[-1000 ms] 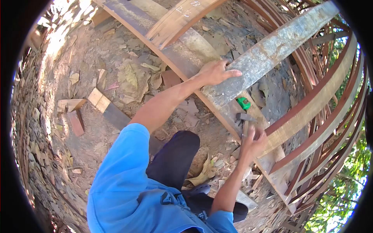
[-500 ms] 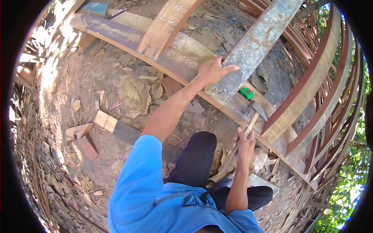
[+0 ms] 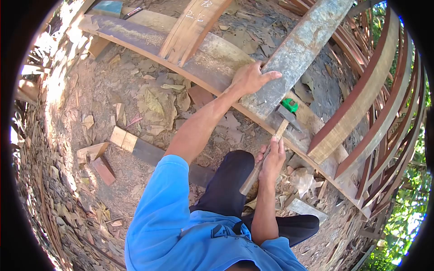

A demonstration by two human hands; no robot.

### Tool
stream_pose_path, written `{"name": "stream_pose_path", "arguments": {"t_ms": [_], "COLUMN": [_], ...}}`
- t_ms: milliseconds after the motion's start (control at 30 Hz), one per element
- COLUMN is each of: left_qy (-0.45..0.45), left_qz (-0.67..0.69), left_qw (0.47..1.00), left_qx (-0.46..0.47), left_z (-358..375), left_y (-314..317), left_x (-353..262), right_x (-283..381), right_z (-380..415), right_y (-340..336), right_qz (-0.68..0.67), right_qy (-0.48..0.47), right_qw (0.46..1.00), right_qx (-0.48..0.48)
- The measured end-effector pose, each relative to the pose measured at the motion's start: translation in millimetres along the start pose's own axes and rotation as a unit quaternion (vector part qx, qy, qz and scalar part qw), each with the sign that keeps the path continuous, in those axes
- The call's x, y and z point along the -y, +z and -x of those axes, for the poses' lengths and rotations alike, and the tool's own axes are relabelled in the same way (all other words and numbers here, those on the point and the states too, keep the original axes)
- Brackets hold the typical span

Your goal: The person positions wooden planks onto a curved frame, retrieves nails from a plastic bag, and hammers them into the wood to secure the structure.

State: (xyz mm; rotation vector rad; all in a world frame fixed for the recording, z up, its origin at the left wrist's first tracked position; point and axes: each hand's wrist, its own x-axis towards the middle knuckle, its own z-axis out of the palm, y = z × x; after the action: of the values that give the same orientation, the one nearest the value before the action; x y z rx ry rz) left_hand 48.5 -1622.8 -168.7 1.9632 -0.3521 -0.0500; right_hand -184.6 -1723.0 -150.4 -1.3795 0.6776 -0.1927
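My right hand (image 3: 273, 159) is wrapped around the handle of the hammer (image 3: 282, 128), just right of centre in the frame. My left hand (image 3: 252, 80) is up on the weathered plank (image 3: 304, 50), thumb lying across the top face. Can't tell how tightly those fingers close, since they're partly hidden at the edge.

Stuff that could bite me, I reckon: the hammer head is right by the green tape measure (image 3: 290, 105), so a sloppy swing could clip it or knock it off the long board (image 3: 205, 74). There's what looks like a nail (image 3: 261, 103) near the plank's lower end, and my left thumb isn't far off, so a glancing hit there could catch it. The plank sticks out a long way to the upper right, so if my left hand eases off, it might swivel or tip.

As for how the hammer points: long axis runs on a diagonal, head toward the upper right, butt end toward the lower left, over my knee (image 3: 230, 174). The plank slants a similar way, lower end near centre, far end off at the top right.
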Motion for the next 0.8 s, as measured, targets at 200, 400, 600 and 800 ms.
{"name": "stream_pose_path", "arguments": {"t_ms": [200,400,600,800], "left_qy": [0.0,-0.002,0.003,0.003], "left_qz": [0.028,0.026,0.036,0.014], "left_qw": [1.0,1.0,0.999,1.0], "left_qx": [0.003,0.008,0.007,-0.002], "left_z": [-1.8,0.2,-5.2,-6.0], "left_y": [6.1,1.7,8.1,10.7], "left_x": [5.8,0.3,8.8,11.2], "right_x": [3.8,5.5,5.6,16.4], "right_z": [0.3,-1.3,-5.9,-3.4], "right_y": [0.0,-1.0,-4.2,-10.1], "right_qz": [-0.001,-0.003,0.012,0.04], "right_qy": [-0.01,-0.018,-0.027,-0.033], "right_qw": [1.0,1.0,1.0,0.999], "right_qx": [0.001,0.004,-0.004,0.005]}}
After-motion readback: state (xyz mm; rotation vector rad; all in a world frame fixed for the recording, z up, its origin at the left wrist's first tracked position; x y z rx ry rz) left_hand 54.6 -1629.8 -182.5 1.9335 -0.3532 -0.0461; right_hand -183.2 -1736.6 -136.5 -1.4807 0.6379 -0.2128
